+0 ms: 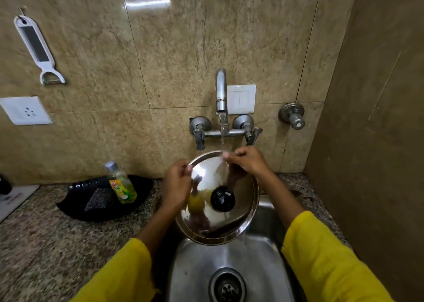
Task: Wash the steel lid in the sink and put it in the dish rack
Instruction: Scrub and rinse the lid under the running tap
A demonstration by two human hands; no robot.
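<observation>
Gripping the steel lid (238,200) between left hand (176,187) and right hand (246,160).

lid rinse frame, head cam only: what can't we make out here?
- Dish rack: not in the head view, so its place is unknown.
- Lid underside: faces away; only the knob side shows.
- Right hand fingertips: behind the lid's rim.
- Left hand fingers: only partly visible around the rim.
- Sink near side: cut off by the bottom edge.
- Bottle label: too blurred to read.
</observation>
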